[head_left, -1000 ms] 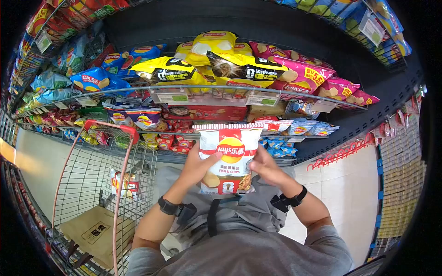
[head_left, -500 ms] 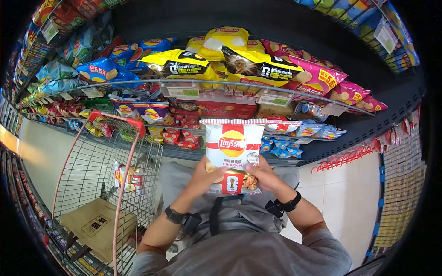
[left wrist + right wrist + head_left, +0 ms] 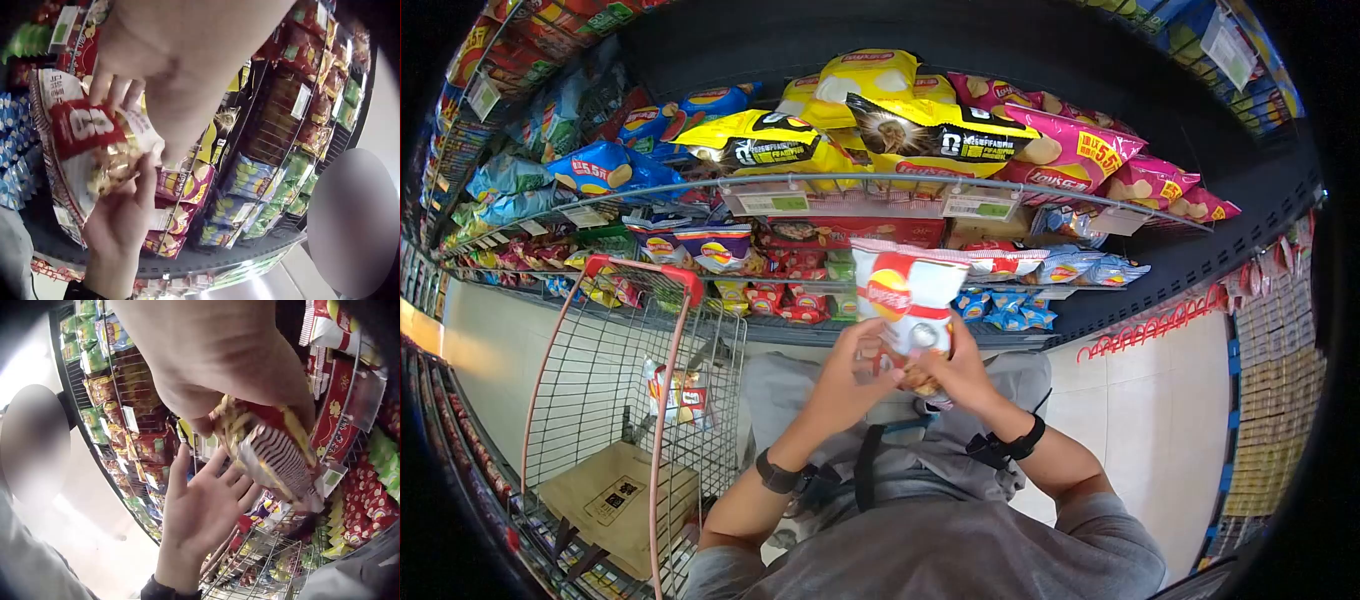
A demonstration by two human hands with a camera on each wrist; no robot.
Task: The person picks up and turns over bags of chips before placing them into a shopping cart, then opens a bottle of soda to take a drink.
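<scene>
Head view: a chip bag [image 3: 905, 300] is held upright at chest height in front of the snack shelves [image 3: 960, 205], turned partly edge-on, between both hands. The right hand [image 3: 955, 368] curls round its lower right edge — thumb on the front face; the left hand [image 3: 855, 365] lies against its lower left side, fingers fairly straight. A wire cart [image 3: 635, 400] stands to the left, with a small packet [image 3: 675, 392] and a brown box [image 3: 615, 500] inside. Left wrist view: the bag [image 3: 87, 150] shows its red-and-white face, the right hand [image 3: 122, 219] gripping it from below. Right wrist view: the bag [image 3: 275, 450] is pinched at its lower end by the right hand [image 3: 212, 369], while the left hand [image 3: 206, 512] spreads open-palmed just beside it — contact cannot be told.
</scene>
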